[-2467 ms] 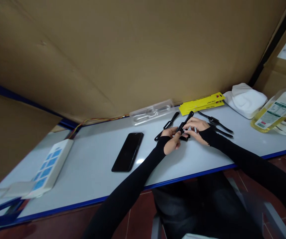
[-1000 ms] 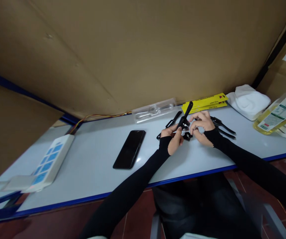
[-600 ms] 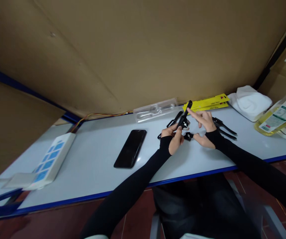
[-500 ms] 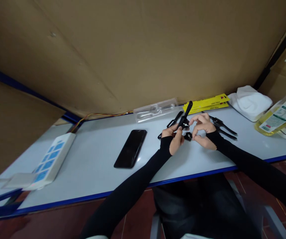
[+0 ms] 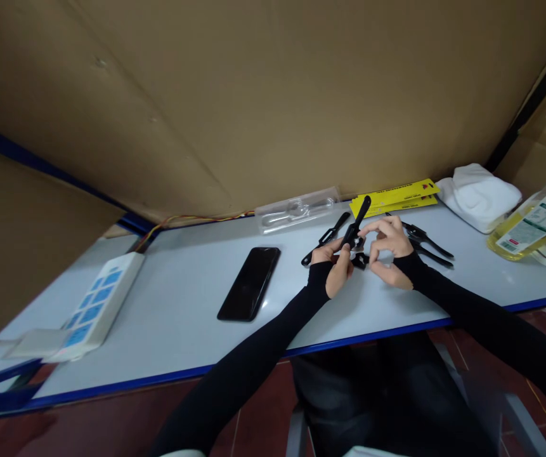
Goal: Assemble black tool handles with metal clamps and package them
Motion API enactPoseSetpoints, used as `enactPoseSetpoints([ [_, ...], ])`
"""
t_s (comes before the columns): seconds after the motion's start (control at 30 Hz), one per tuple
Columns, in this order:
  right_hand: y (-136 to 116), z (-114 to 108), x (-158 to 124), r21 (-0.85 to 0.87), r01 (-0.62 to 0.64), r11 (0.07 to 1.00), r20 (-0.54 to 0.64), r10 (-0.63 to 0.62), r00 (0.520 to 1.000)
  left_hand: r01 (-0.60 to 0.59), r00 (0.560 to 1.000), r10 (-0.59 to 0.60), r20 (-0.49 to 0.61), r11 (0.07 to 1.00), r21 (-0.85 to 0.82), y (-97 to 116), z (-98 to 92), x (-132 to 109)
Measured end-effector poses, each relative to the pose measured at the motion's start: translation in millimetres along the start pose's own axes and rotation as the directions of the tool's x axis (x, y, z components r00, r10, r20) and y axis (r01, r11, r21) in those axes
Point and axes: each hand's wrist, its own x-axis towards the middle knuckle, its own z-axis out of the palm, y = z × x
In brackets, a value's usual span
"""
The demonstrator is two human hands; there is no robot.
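Observation:
My left hand [image 5: 335, 268] grips the lower end of a black plastic tool [image 5: 357, 222] and holds it tilted up above the white table [image 5: 182, 330]. My right hand [image 5: 387, 244] has its fingertips curled at the tool's middle joint, pinching a small part that is too small to make out. A small black piece [image 5: 361, 260] lies on the table between my hands. Another black tool [image 5: 326, 237] lies just left of the held one. More black tools [image 5: 427, 244] lie right of my right hand.
A black phone [image 5: 249, 283] lies face up left of my hands. A clear plastic tray [image 5: 296, 209] and yellow cards [image 5: 396, 193] sit by the cardboard wall. White cloth [image 5: 479, 195] and an oil bottle [image 5: 532, 219] are at the right, a white box [image 5: 94, 308] at the left.
The held tool rose from lying low to tilted upright. My right hand opened its fingers briefly, then curled back onto the tool's joint. The view shifted slightly.

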Motion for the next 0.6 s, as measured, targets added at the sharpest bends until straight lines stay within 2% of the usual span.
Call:
enactPoseSetpoints([
  [0.1,0.9,1.4,-1.2,-0.019,-0.056,0.998,-0.07,0.055,0.996,-0.022,1.0,0.022,-0.011,1.0,-0.002,1.9,-0.8,-0.2],
  [0.2,-0.2,4.4,-3.1,-0.018,-0.017,1.0,-0.047,0.016,0.999,-0.017,1.0,0.017,-0.019,1.0,0.004,2.9,-1.8,0.4],
  [0.33,-0.6,6.8,-3.7,-0.03,-0.122,0.992,-0.082,0.119,0.99,-0.016,0.999,0.017,-0.035,0.999,0.034,2.4,-1.9,0.2],
  [0.5,-1.0,-0.6,-1.9,-0.023,-0.08,0.997,-0.031,0.08,0.996,-0.024,0.999,0.025,-0.031,0.999,0.022,-0.2,1.0,-2.0],
  [0.6,-6.5,-1.0,-3.7,-0.038,-0.111,0.993,-0.056,0.109,0.992,-0.011,1.0,0.011,-0.02,1.0,0.002,-0.9,2.3,-2.7],
])
